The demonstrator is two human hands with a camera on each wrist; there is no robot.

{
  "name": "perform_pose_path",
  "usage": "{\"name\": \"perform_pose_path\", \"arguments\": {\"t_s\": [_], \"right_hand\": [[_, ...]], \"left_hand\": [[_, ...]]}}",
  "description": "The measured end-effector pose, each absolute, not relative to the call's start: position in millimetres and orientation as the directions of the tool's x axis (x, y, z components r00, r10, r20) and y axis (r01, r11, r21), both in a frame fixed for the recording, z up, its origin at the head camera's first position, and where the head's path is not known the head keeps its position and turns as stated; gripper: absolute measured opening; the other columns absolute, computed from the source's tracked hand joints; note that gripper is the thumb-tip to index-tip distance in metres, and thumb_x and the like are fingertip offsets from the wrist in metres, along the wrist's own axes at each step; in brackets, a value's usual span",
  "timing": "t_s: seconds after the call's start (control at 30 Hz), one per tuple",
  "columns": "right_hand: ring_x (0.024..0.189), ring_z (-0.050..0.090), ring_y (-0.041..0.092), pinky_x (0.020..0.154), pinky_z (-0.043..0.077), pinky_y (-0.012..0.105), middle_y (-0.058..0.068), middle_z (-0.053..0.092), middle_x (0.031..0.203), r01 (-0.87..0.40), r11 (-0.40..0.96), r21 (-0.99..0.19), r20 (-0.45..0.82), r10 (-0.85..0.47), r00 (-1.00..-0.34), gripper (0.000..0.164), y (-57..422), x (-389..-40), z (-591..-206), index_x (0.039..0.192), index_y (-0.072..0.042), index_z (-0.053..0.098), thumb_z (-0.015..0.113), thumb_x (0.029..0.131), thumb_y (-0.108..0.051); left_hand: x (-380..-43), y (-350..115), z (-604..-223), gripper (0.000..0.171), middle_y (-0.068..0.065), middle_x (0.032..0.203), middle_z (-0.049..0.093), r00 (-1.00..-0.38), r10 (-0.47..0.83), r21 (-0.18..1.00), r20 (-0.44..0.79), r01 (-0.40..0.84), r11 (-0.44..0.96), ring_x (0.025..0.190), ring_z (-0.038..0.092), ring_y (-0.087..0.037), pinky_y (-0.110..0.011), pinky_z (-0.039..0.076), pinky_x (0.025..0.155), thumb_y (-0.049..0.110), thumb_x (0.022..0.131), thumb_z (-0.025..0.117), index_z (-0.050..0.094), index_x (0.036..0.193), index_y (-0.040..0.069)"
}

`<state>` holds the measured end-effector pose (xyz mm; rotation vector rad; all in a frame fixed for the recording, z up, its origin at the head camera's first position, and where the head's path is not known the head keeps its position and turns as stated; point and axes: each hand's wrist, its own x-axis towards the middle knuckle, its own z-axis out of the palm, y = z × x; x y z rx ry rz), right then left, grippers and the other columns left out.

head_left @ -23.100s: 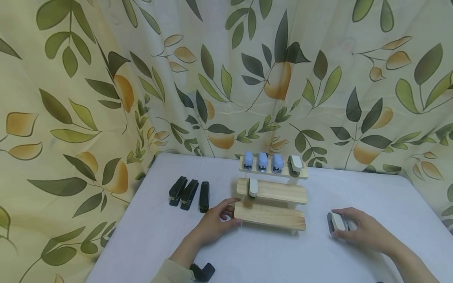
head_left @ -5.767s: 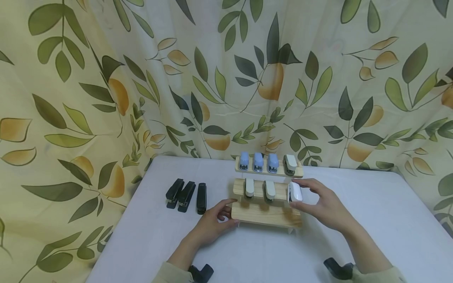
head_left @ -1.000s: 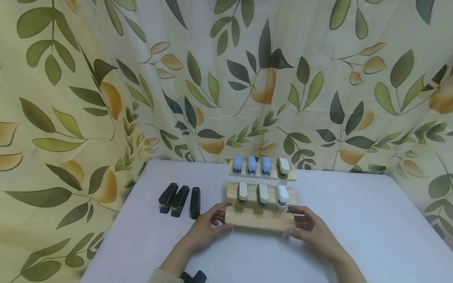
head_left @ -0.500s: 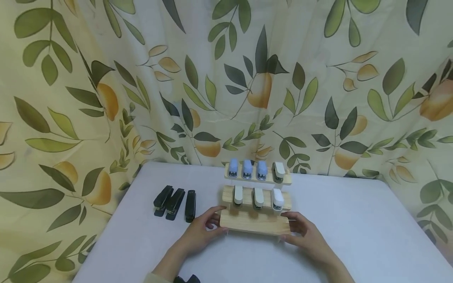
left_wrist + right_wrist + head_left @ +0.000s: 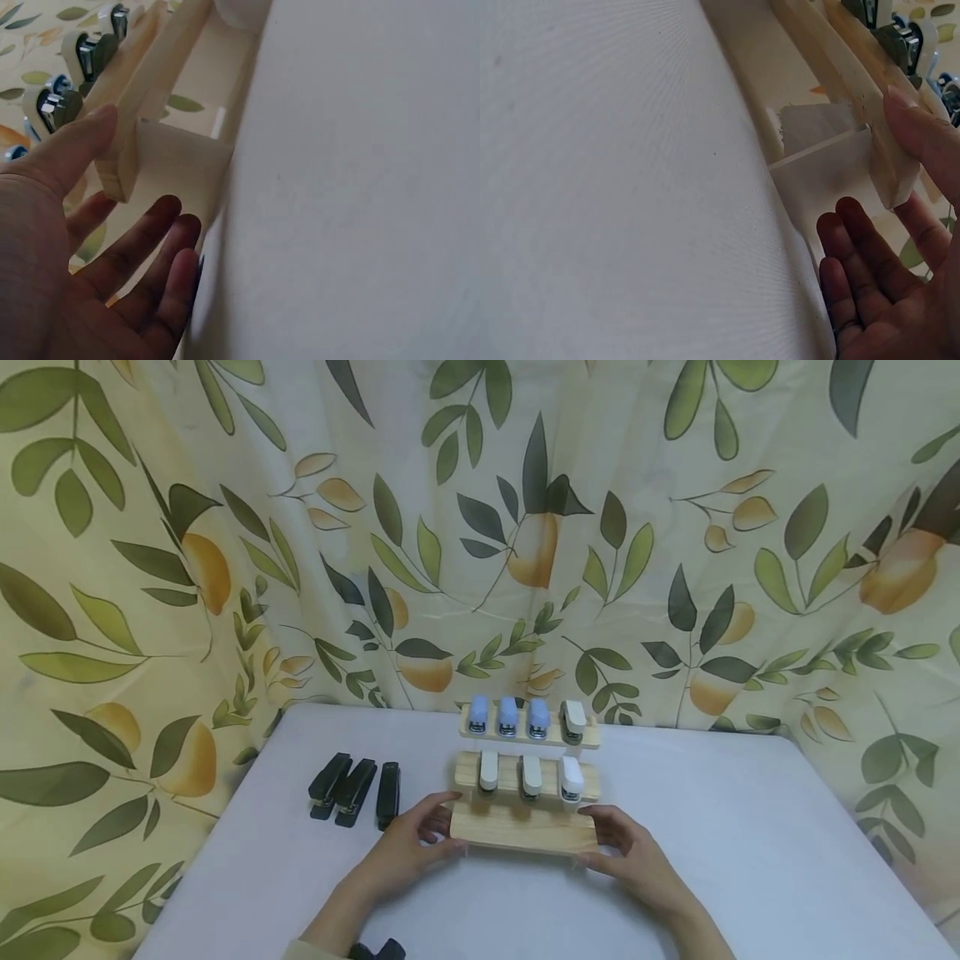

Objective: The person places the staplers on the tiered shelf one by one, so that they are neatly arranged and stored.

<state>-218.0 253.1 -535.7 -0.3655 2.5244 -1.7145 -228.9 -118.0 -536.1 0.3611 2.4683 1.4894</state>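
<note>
A three-tiered wooden display rack [image 5: 523,828] stands on the table. My left hand [image 5: 408,847] pinches the left end of its lowest board, thumb at the front edge and index finger behind, as the left wrist view shows. At the right end my right hand [image 5: 633,860] pinches the same board. The middle tier bears two pale grey-green staplers [image 5: 531,777] and a white stapler [image 5: 572,778] at the right. Blue staplers [image 5: 507,717] and one off-white stapler [image 5: 573,721] line the top tier. In the right wrist view, a translucent support [image 5: 825,161] shows under the board.
Three black staplers [image 5: 352,792] lie on the white table [image 5: 750,843] to the left of the rack. A leaf-patterned curtain [image 5: 480,527] hangs behind and to the left of the table.
My right hand earlier held a white stapler at the middle tier's right end. It let go, and that stapler stands there. The hand has moved down to the lowest board.
</note>
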Motion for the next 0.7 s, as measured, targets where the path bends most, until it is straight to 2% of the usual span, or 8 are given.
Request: {"name": "perform_pose_path", "arguments": {"t_s": [0.17, 0.33, 0.53, 0.7], "right_hand": [[0.116, 0.062, 0.005, 0.098, 0.051, 0.021, 0.011, 0.061, 0.139, -0.143, 0.347, -0.927, 0.063, -0.232, -0.971, 0.056, 250.9, -220.1, -537.4, 0.133, -0.011, 0.061, 0.086, 0.083, -0.015], [0.114, 0.063, 0.008, 0.097, 0.052, 0.022, 0.012, 0.063, 0.136, -0.146, 0.338, -0.93, 0.065, -0.24, -0.969, 0.057, 250.2, -220.4, -538.8, 0.134, -0.009, 0.061, 0.086, 0.083, -0.013], [0.114, 0.062, 0.007, 0.098, 0.051, 0.022, 0.012, 0.062, 0.137, -0.122, 0.336, -0.934, 0.047, -0.223, -0.974, 0.055, 251.6, -217.0, -535.7, 0.132, -0.01, 0.062, 0.086, 0.083, -0.015], [0.115, 0.062, 0.008, 0.098, 0.051, 0.022, 0.014, 0.062, 0.138, -0.133, 0.33, -0.935, 0.055, -0.236, -0.97, 0.054, 251.2, -215.6, -532.7, 0.133, -0.007, 0.062, 0.085, 0.085, -0.014]], "left_hand": [[-226.7, -126.6, -522.5, 0.068, 0.007, 0.128, 0.065, -0.946, 0.319, 0.873, -0.052, 0.112, 0.475, 0.117, 0.065, -0.015, -0.038, 0.054, 0.101, 0.05, 0.089, 0.079, 0.047, 0.149, 0.042], [-226.2, -131.1, -510.1, 0.068, 0.003, 0.131, 0.064, -0.952, 0.304, 0.869, -0.04, 0.117, 0.481, 0.122, 0.064, -0.021, -0.042, 0.054, 0.104, 0.045, 0.09, 0.079, 0.048, 0.15, 0.034], [-230.3, -132.9, -495.8, 0.068, 0.0, 0.134, 0.064, -0.951, 0.31, 0.848, 0.004, 0.167, 0.503, 0.124, 0.063, -0.022, -0.042, 0.054, 0.104, 0.043, 0.091, 0.079, 0.05, 0.151, 0.029], [-232.1, -142.7, -484.7, 0.065, -0.002, 0.136, 0.064, -0.958, 0.283, 0.827, 0.039, 0.19, 0.529, 0.123, 0.063, -0.021, -0.043, 0.054, 0.104, 0.041, 0.091, 0.08, 0.051, 0.149, 0.035]]}}
